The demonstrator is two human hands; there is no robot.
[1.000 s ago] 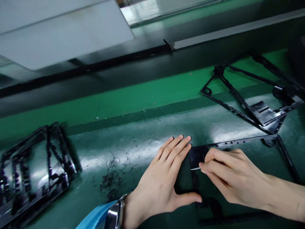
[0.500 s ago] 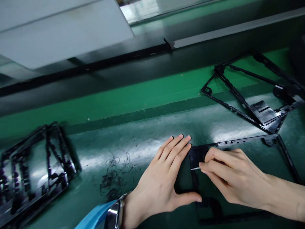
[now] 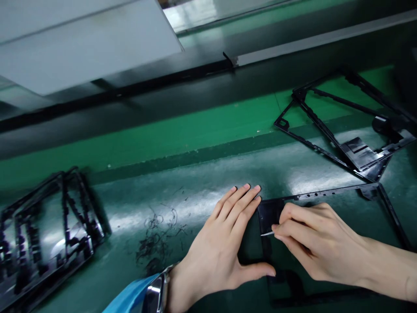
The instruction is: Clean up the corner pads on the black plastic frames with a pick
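Note:
A thin black rectangular frame [image 3: 339, 190] lies flat on the green surface, with a dark solid panel [image 3: 271, 214] at its upper left corner. My left hand [image 3: 224, 243] rests beside that corner, fingers stretched out and thumb reaching over the frame's left side. Above the frame, my right hand [image 3: 316, 239] pinches a thin silvery blade-like tool [image 3: 267, 234]. Its tip points left, at the lower edge of the dark panel. The rest of the tool is hidden in the fingers.
Several black frames [image 3: 65, 217] are piled at the left. Others [image 3: 329, 134] overlap at the upper right. Thin black shavings [image 3: 156, 243] lie left of my left hand. A white board [image 3: 97, 48] stands at the upper left, behind a dark rail [image 3: 146, 82].
The tool's tip has moved slightly down along the frame's left edge. Small specks on the bright green strip have shifted left. Both hands are nearly unmoved.

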